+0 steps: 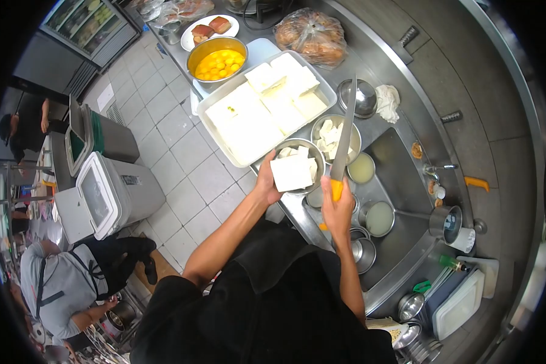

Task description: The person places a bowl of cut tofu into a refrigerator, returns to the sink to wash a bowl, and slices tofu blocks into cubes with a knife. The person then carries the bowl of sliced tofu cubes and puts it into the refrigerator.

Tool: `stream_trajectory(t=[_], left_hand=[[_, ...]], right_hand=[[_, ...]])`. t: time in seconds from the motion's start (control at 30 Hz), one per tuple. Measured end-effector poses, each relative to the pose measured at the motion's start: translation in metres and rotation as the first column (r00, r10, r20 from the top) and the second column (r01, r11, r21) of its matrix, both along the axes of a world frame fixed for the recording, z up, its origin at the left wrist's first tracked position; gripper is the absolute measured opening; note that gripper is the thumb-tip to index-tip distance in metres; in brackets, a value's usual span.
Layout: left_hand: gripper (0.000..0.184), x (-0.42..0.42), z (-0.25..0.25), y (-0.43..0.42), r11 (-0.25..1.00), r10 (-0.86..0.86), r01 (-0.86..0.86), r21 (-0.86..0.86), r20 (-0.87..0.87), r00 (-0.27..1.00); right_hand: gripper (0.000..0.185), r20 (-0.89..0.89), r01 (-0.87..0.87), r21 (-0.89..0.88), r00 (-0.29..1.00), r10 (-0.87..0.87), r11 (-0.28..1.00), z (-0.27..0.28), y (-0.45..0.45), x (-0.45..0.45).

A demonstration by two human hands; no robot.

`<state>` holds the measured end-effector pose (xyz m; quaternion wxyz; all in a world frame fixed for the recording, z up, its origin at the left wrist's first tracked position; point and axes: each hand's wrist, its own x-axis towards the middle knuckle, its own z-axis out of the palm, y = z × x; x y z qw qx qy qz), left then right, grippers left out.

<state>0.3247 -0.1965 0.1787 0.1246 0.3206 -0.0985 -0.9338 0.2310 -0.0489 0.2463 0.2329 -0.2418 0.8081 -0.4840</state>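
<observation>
On my left palm rests a white block, which looks like tofu, above a metal bowl with more white pieces. My left hand supports it from the side and below. In my right hand is a long knife by its yellow handle, the blade pointing away from me and upright of the block, not touching it. A second metal bowl holds cut white pieces. Beyond my left hand, a large white tub is filled with big white blocks.
A pot of yolks, a plate of meat and a bagged item stand at the back. Right are a metal lid, a cloth, a sink and bowls of cloudy liquid. Another person is at lower left.
</observation>
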Motion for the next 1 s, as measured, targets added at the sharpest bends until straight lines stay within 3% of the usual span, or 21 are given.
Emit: stream_trajectory(t=[0.07, 0.17, 0.23, 0.27, 0.3, 0.37, 0.53, 0.6, 1.0], left_hand=[[0.061, -0.007, -0.009, -0.004, 0.994, 0.101, -0.100, -0.036, 0.024, 0.995], [0.061, -0.011, -0.010, -0.010, 0.996, 0.081, -0.080, -0.039, 0.027, 0.996], [0.061, -0.015, -0.011, -0.010, 0.997, 0.076, -0.075, -0.034, 0.027, 0.997], [0.061, -0.016, -0.011, -0.010, 0.997, 0.072, -0.071, -0.031, 0.028, 0.997], [0.061, -0.017, -0.011, -0.010, 0.997, 0.067, -0.066, -0.029, 0.029, 0.997], [0.060, -0.018, -0.003, -0.007, 0.998, 0.056, -0.055, -0.032, 0.028, 0.998], [0.058, -0.016, 0.002, -0.004, 0.998, 0.060, -0.059, -0.036, 0.010, 0.998], [0.057, -0.015, 0.005, -0.004, 0.998, 0.045, -0.045, -0.048, 0.005, 0.999], [0.056, -0.016, 0.005, -0.003, 0.996, 0.057, -0.056, -0.075, 0.018, 0.998]], right_hand=[[0.027, 0.057, -0.030, 0.012, 0.998, 0.030, 0.999, -0.008, 0.017, 0.015], [0.031, 0.103, -0.042, -0.034, 0.994, 0.046, 0.999, -0.025, 0.028, 0.039], [0.036, 0.023, -0.139, -0.034, 0.990, 0.140, 0.990, -0.023, 0.028, 0.047], [0.040, 0.087, -0.180, 0.032, 0.980, 0.176, 0.983, -0.017, 0.028, 0.046], [0.040, 0.087, -0.178, 0.032, 0.981, 0.174, 0.984, -0.024, 0.027, 0.049], [0.040, -0.092, -0.138, -0.135, 0.988, 0.126, 0.981, -0.048, 0.026, 0.053], [0.040, -0.077, -0.152, -0.134, 0.987, 0.143, 0.979, -0.042, 0.026, 0.057], [0.040, 0.060, -0.169, -0.072, 0.983, 0.174, 0.983, -0.032, 0.025, 0.056], [0.040, 0.055, -0.178, -0.090, 0.982, 0.183, 0.980, -0.033, 0.025, 0.055]])
